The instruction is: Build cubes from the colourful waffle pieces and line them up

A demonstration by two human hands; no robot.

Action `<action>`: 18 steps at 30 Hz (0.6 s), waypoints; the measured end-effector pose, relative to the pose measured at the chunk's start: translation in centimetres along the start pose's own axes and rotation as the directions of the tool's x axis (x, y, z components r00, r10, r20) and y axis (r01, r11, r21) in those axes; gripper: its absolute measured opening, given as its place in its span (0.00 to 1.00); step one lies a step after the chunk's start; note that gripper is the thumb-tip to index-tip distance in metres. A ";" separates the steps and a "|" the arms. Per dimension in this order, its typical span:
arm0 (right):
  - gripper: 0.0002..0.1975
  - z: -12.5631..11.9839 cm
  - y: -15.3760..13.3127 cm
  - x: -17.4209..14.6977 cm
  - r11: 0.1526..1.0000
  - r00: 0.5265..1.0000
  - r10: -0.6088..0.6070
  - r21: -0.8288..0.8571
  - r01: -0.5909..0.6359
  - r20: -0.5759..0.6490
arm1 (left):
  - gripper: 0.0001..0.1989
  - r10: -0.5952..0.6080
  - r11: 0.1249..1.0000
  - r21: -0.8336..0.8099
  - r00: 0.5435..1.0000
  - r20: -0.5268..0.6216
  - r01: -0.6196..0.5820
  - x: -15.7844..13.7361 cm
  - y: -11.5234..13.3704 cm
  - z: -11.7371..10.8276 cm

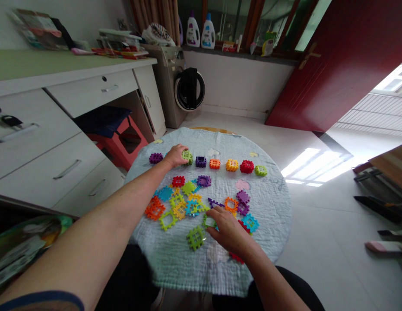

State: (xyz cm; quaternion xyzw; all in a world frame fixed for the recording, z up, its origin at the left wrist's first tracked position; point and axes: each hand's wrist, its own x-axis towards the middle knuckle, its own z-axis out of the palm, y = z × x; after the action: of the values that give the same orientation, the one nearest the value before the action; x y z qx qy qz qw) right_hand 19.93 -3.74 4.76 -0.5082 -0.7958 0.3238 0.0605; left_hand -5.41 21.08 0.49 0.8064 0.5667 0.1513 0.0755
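Leftward on the bench [268, 207], a purple cube [156, 158] at the end of the far row. Next, the left hand [176, 155], thumb and fingers pinching a light green cube [187, 157] in that row. Looks hollow; probably light, stiff plastic. Likely steadiest held by opposite faces; hard squeezing at a corner could spring its panels. Nearer, a jumble of loose flat pieces [179, 210]. Just right of it, a green frame [205, 222]: should be very light, rigid, slightly slick. Best hold probably the notched rim, pinched across one bar. Right hand [225, 225] at its right side, thumb and fingers spread; contact hard to tell. Far right, a red cube [247, 166].
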 end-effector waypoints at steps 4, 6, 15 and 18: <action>0.16 0.0 0.0 0.0 1.000 1.000 0.002 -0.007 -0.002 0.005 | 0.29 -0.003 1.000 0.019 0.998 0.068 0.002 0.7 -0.1 0.2; 0.16 0.0 -0.1 0.0 1.000 1.000 -0.001 -0.010 0.001 0.006 | 0.30 -0.002 1.000 0.023 0.994 0.107 -0.001 1.1 -0.2 0.3; 0.16 -0.1 -0.2 0.0 1.000 1.000 0.012 -0.029 -0.011 0.027 | 0.30 -0.022 0.996 0.094 0.979 0.204 0.003 1.8 -0.1 0.3; 0.16 0.0 -0.2 -0.1 0.999 1.000 0.007 -0.032 -0.006 0.026 | 0.32 -0.038 0.994 0.107 0.972 0.231 0.013 1.9 0.0 0.2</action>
State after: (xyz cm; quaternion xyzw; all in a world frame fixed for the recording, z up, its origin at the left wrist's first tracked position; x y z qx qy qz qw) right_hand 19.82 -3.81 4.91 -0.5074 -0.7999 0.3179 0.0412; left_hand -4.79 22.89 0.59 0.8140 0.5715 0.0250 0.1007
